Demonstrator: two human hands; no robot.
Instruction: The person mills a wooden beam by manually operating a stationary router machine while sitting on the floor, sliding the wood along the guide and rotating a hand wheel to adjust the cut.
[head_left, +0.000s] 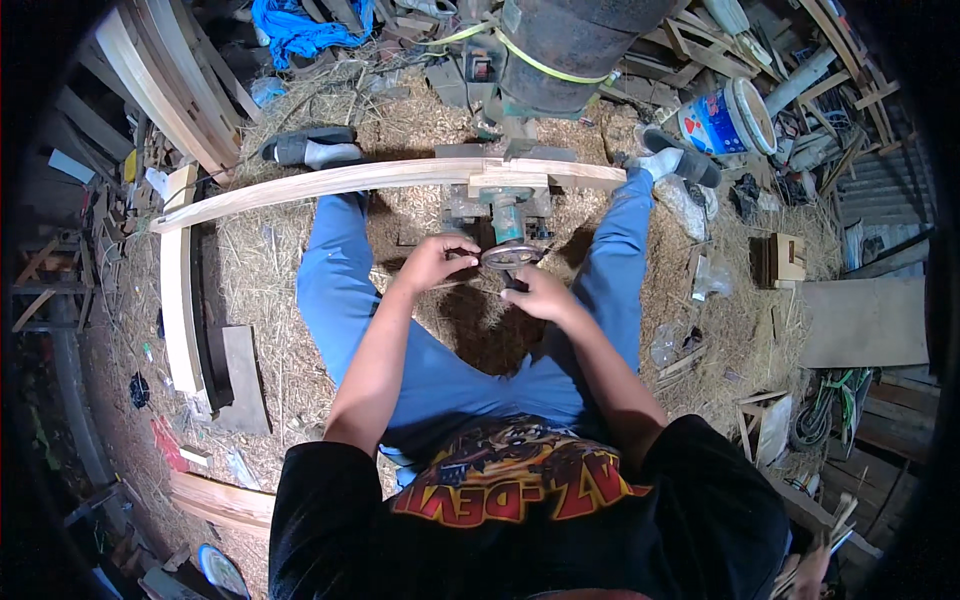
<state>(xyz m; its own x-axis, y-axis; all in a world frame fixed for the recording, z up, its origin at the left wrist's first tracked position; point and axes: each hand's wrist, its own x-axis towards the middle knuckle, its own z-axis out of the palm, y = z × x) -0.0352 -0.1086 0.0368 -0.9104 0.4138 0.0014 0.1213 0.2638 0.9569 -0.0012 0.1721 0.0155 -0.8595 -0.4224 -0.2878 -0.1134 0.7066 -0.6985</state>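
My left hand [440, 260] is beside the left rim of a metal handwheel [512, 250], fingers curled; what they may hold is unclear. My right hand [540, 295] grips a dark handle just below that wheel. The wheel sits on the green shaft of a machine [508, 215]. Beyond it a long, slightly curved wooden plank [350, 178] lies crosswise on the machine, with a shorter block [510, 183] at its middle. Above stands a large dark metal cylinder [565, 50] with a yellow strap.
My outstretched legs flank the machine on straw and shavings. Boards [180, 300] lie at left, more planks [160, 75] behind them, near a blue tarp [290, 25]. At right are a bucket [725, 115], a wooden box [785, 258], a flat panel [865, 322], scrap wood and coiled cable.
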